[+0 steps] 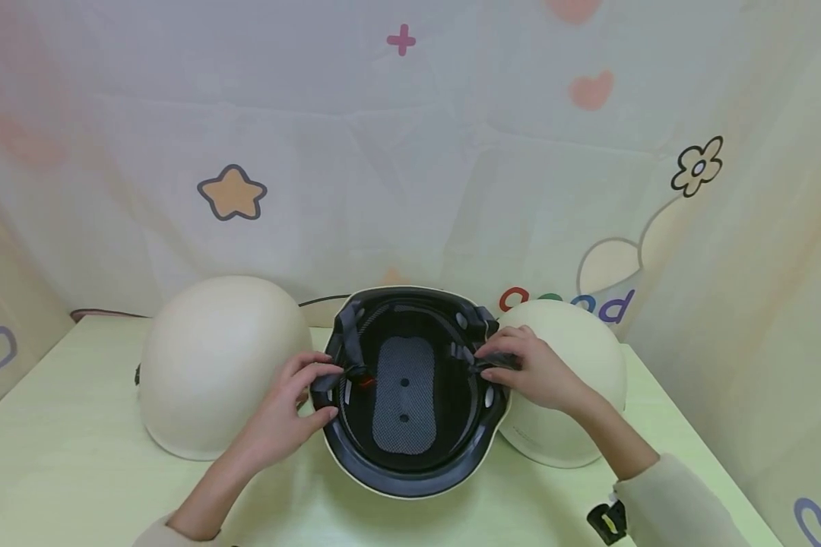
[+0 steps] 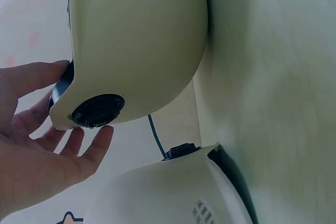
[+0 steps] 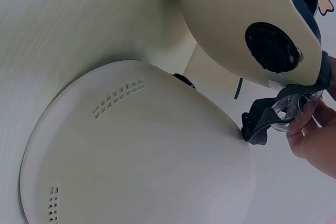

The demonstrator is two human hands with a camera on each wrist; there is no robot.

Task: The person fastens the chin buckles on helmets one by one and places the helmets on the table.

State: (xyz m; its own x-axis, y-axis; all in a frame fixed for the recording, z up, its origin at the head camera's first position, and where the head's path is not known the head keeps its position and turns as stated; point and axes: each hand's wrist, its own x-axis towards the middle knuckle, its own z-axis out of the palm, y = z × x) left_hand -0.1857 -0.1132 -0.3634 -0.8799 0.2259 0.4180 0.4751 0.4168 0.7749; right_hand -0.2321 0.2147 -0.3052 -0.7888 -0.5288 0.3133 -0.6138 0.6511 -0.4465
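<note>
A cream helmet lies upside down in the middle of the table, its black padded inside facing up. Across its left rim my left hand grips the edge, fingers on both sides of it near a round black side disc. My right hand pinches the dark chin strap over the right rim; a clear piece shows beside the strap at the fingertips. The other strap hangs inside on the left. Part of the right hand is out of frame in the right wrist view.
A second cream helmet sits dome up on the left, close to my left forearm. Another dome-up helmet stands on the right, partly behind my right hand. A printed cloth hangs behind the table, with a dark cord along the back edge.
</note>
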